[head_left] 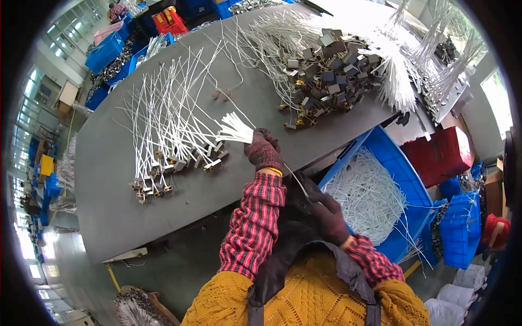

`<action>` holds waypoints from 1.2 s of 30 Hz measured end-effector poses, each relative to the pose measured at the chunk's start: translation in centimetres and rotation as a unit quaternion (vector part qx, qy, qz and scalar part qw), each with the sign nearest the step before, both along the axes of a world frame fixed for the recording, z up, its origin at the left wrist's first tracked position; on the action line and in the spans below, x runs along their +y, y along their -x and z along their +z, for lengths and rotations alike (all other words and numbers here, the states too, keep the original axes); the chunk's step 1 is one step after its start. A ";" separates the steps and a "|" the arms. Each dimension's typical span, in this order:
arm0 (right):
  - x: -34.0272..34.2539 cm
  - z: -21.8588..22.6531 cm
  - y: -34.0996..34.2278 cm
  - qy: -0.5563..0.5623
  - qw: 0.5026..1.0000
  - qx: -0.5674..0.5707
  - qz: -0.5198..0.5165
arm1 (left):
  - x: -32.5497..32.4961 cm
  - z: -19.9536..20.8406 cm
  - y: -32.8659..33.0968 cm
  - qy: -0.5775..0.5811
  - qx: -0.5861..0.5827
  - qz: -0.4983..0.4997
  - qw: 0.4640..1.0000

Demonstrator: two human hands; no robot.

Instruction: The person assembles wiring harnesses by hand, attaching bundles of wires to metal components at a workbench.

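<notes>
My left hand (263, 149), in a dark red knit glove, is closed round a bundle of short white tubes (235, 129) whose ends fan out to the left above the table. A thin white wire (295, 178) runs from beside this hand down to my right hand (328, 217). The right hand, gloved too, is low at the table's edge, with its fingers closed on the wire's lower end. Left of the bundle lies a spread of white wires with small metal-and-brass blocks (179, 163) at their ends. Their loose ends point away from me.
A big heap of similar metal blocks (337, 76) with wires lies at the table's far right. The grey table (114, 217) has a curved far edge. Beside my right arm stands a blue bin (418, 193) of white tube pieces. A red box (440, 155) and another blue crate (459, 231) are farther right.
</notes>
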State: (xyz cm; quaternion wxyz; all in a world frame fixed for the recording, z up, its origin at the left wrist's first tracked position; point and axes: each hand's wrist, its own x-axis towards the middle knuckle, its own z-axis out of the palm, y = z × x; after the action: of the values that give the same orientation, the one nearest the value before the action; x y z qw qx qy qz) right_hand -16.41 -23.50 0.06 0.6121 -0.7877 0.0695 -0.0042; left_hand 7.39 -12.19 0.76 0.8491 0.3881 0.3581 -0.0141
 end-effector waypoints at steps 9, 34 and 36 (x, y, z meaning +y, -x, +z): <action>-15.4 -7.7 18.0 -0.106 0.922 0.249 -0.276 | 4.6 -3.4 -0.2 0.146 -0.192 -0.101 0.965; -14.0 -8.8 18.5 0.065 0.962 0.165 -0.207 | 7.9 -0.7 1.1 0.119 -0.240 -0.159 0.950; -11.1 -8.5 10.7 -0.252 0.905 0.209 -0.270 | 7.2 -0.6 2.6 0.152 -0.250 -0.195 0.936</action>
State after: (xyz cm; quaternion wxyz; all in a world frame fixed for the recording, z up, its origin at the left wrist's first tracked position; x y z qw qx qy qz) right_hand -27.09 -34.61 -8.41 0.7374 -0.5408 0.4045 0.0132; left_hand 4.82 -4.99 0.13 0.9406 0.3077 0.0454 -0.1363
